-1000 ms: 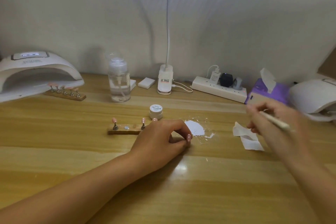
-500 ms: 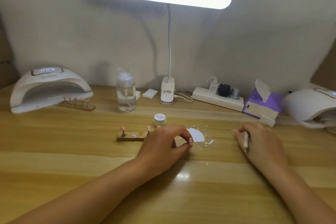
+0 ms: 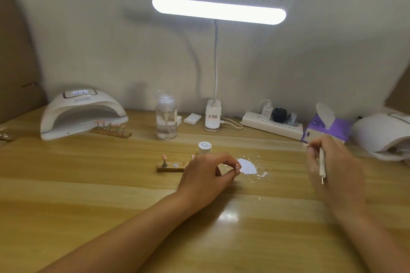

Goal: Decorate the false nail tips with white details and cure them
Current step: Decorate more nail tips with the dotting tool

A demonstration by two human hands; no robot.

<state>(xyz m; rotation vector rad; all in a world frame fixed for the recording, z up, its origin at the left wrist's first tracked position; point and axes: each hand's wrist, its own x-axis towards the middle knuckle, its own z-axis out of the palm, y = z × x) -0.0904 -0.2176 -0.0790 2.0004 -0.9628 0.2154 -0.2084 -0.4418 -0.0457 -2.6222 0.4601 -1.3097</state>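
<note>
A small wooden holder [image 3: 170, 168] lies mid-table with a pink false nail tip [image 3: 164, 157] standing on it and a bare metal disc beside that. My left hand [image 3: 206, 175] rests just right of the holder with curled fingers. Its thumb and forefinger pinch a small pink nail tip, mostly hidden. A patch of white gel [image 3: 246, 166] lies right of that hand, and a white gel jar [image 3: 204, 146] stands behind it. My right hand [image 3: 332, 166] grips a thin white dotting pen [image 3: 321, 164], metal point toward me, in front of the tissue pack.
A lit curing lamp [image 3: 82, 113] stands at the back left, with a second holder of pink tips [image 3: 113, 129] at its mouth. Another curing lamp [image 3: 381, 133] is far right. A pump bottle [image 3: 166, 117], desk lamp base [image 3: 213, 117], power strip [image 3: 270, 125] and purple tissue pack [image 3: 328, 126] line the back.
My right hand dropped to the table with the pen, then slid right and back toward the tissue pack. The view tilted up. My left hand stayed put.
</note>
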